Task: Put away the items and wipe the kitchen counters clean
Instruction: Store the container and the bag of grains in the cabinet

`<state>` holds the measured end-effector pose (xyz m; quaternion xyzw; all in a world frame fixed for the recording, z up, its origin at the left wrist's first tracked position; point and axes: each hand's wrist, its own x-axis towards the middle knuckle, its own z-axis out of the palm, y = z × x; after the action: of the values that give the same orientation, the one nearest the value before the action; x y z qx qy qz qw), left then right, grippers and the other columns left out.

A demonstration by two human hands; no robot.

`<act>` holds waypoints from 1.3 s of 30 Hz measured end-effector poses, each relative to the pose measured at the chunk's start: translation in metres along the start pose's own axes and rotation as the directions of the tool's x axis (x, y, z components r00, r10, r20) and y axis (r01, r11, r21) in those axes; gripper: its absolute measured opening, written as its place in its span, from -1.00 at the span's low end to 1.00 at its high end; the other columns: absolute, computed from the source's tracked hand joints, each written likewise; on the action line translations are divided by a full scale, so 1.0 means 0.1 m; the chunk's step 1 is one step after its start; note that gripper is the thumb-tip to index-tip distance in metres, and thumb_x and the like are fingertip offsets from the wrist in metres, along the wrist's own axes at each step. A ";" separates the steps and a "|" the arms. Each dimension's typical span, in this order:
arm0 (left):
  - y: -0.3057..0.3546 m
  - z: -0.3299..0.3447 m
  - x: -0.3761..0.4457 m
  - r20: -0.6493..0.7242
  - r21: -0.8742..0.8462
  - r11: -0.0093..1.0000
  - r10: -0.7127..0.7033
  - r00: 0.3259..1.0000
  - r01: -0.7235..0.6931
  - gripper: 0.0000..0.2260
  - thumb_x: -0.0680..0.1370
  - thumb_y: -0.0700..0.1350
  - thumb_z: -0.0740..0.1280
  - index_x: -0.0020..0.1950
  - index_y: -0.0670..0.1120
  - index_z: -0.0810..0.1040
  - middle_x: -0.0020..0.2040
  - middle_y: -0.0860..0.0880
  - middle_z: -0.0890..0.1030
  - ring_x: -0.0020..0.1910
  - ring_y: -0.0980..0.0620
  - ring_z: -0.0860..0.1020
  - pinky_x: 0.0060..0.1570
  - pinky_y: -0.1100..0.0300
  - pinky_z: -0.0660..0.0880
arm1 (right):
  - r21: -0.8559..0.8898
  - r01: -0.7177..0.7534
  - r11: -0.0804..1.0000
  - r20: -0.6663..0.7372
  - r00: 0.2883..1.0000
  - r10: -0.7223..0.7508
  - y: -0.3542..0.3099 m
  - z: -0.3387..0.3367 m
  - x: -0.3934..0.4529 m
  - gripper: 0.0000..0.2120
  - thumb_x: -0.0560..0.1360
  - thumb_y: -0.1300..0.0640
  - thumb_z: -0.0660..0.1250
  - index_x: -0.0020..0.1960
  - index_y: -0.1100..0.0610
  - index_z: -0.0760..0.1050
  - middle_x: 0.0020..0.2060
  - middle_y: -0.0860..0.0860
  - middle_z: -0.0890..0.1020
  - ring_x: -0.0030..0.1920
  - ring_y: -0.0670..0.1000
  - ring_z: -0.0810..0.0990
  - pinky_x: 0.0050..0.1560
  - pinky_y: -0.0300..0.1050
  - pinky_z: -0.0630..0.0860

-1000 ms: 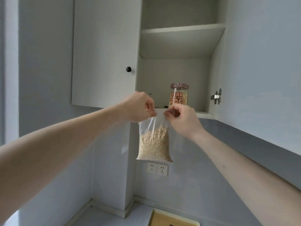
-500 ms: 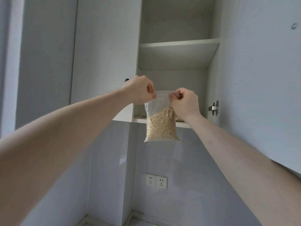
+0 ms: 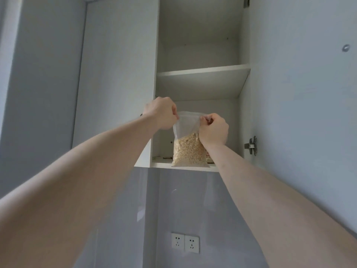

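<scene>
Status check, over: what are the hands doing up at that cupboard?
Left hand, right hand pinch oat bag top. Bag at lower shelf edge. Nothing blocking.

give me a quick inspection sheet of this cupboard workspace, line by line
surface: white lower cupboard shelf; the bag's bottom sits at its front edge, contact not certain
job's things: clear plastic zip bag of pale oat flakes, upright, held by its top corners
clutter: small dark item on the lower shelf left of the bag; something partly hidden behind the bag
grippers: left hand pinches the bag's top left corner; right hand pinches the top right corner
cables: nothing seen
surroundings: white upper shelf; open cupboard door with metal hinge; two white wall sockets
</scene>
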<state>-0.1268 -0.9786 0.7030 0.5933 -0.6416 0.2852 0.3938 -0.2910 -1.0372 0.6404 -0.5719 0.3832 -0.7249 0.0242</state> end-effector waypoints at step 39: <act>-0.39 1.37 0.50 0.276 -0.282 0.922 -0.186 0.943 0.265 -0.47 0.57 -0.02 0.30 0.55 0.06 0.33 0.31 -0.09 0.57 0.15 -0.20 0.62 0.13 -0.08 0.62 | -0.272 -0.001 0.962 0.064 0.998 0.019 0.86 0.53 0.57 -0.74 0.57 0.00 0.37 0.24 -0.02 0.56 0.10 -0.07 0.69 0.13 0.06 0.63 0.09 -0.05 0.55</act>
<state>-0.1109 -1.1249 0.6694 0.6236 -0.6492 0.0563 0.4318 -0.3006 -1.1523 0.6389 -0.5914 0.4811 -0.6461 -0.0381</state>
